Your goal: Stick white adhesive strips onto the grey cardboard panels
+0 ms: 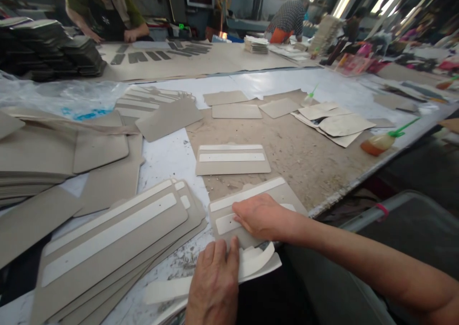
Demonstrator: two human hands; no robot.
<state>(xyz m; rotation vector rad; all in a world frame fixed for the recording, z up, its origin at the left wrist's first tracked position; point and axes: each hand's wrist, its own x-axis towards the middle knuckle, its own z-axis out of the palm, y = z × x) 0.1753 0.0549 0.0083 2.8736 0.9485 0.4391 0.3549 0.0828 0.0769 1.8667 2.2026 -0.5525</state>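
Fingers of our right hand are curled and bunched together, their tips down on the beige panel at the lower centre of the frame; we cannot tell whether they pinch anything, since the back of the hand hides what lies beneath. Those of our left hand, at the bottom centre, lie close together over a loose bunch of white strips, and whether they grip it or merely rest there we cannot tell.

The panel lies directly under our right hand, the nearer of the two, and just above our left in the frame. Its long axis slants, rising from left to right, and the upper white band on it follows that slant. A lower white band runs much the same way, with our right hand covering its middle.

Just above, a banded panel lies almost level across the tabletop, apart from our hands. At lower left we have a fanned stack of banded panels, rising more steeply to the right.
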